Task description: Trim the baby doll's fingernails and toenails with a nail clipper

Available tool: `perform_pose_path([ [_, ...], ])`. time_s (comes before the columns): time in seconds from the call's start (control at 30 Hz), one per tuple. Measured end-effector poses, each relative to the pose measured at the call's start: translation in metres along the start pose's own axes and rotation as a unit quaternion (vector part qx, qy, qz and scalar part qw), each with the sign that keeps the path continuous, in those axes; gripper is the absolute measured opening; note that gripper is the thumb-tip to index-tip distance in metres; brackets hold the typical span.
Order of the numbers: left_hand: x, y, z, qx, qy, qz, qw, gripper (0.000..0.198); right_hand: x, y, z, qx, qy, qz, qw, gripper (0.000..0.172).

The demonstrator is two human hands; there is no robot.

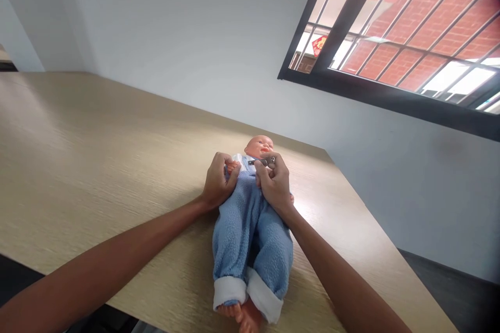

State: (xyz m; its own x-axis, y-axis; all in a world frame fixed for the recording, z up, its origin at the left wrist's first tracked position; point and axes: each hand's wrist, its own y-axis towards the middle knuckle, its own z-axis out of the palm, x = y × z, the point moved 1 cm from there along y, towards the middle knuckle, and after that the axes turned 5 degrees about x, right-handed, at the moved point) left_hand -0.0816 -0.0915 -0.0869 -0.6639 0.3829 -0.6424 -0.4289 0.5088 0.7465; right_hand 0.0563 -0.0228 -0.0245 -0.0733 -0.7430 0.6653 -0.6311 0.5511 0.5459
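A baby doll [253,218] in fleecy blue clothes with white cuffs lies on its back, its head away from me and its bare feet toward me. My left hand [221,179] is closed around the doll's small hand [232,167], thumb along its fingers. Between the thumb and fingers of my right hand [274,182] is a metal nail clipper [262,161], held over the doll's chest. The clipper's tip points left, toward the doll's hand, with a small gap between them. My right hand partly covers the doll's chin and chest.
The doll lies on a pale wooden table [117,166], whose right edge slopes down toward me. Behind it stands a white wall [187,36]. A dark-framed window [390,26] with bars is at the upper right. Dark floor [441,276] shows beyond the table's right edge.
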Motion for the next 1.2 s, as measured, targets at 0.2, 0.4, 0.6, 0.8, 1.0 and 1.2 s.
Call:
perform_pose_path([
  [0.2, -0.001, -0.001, -0.001, 0.006, -0.003, -0.004, 1.0, 0.012, 0.012, 0.01, -0.019, 0.084, 0.031, 0.061, 0.994, 0.024],
  [0.4, -0.002, 0.0, 0.0, 0.007, -0.004, -0.002, 1.0, 0.012, 0.023, 0.017, -0.047, 0.169, -0.022, 0.087, 0.982, 0.022],
  [0.6, -0.003, 0.0, -0.002, 0.004, -0.008, 0.004, 1.0, 0.012, 0.027, 0.018, -0.058, 0.176, -0.105, 0.078, 0.976, 0.021],
  [0.8, -0.006, -0.002, -0.003, 0.001, -0.031, 0.008, 0.999, 0.011, 0.035, 0.017, -0.065, 0.174, -0.146, 0.013, 0.974, 0.022],
  [1.0, -0.005, -0.002, -0.002, -0.007, -0.036, 0.009, 0.999, 0.013, 0.036, 0.01, -0.047, 0.14, -0.158, -0.116, 0.971, 0.037],
  [1.2, -0.004, -0.002, -0.004, -0.004, -0.027, 0.011, 1.0, 0.013, 0.015, -0.004, -0.021, 0.149, -0.211, -0.226, 0.939, 0.033],
])
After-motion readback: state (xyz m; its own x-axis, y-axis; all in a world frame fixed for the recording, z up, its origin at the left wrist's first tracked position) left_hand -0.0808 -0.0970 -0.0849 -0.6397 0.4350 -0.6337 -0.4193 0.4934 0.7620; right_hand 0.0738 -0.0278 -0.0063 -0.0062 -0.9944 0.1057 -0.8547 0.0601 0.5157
